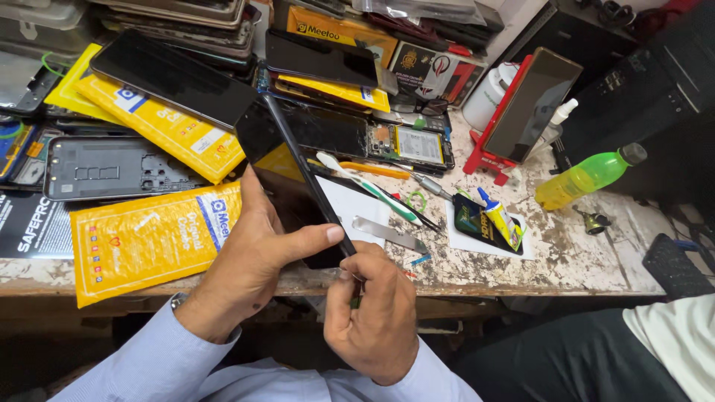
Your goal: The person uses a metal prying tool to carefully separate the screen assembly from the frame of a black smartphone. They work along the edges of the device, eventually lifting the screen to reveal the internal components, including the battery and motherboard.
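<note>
Black smartphone (287, 167) tilted on edge above the cluttered workbench.

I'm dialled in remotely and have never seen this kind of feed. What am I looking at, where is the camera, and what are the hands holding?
There is no machine: the one picture comes from a camera on a person's head, looking down at their own bare hands. The left hand grips a black flat smartphone, tilted on edge. The right hand pinches a thin tool against the phone's lower edge; the tool itself is mostly hidden. On the stained white workbench lie yellow padded packets, a bare grey phone frame, a green plastic bottle, a small glue tube and a white-green toothbrush.
</note>
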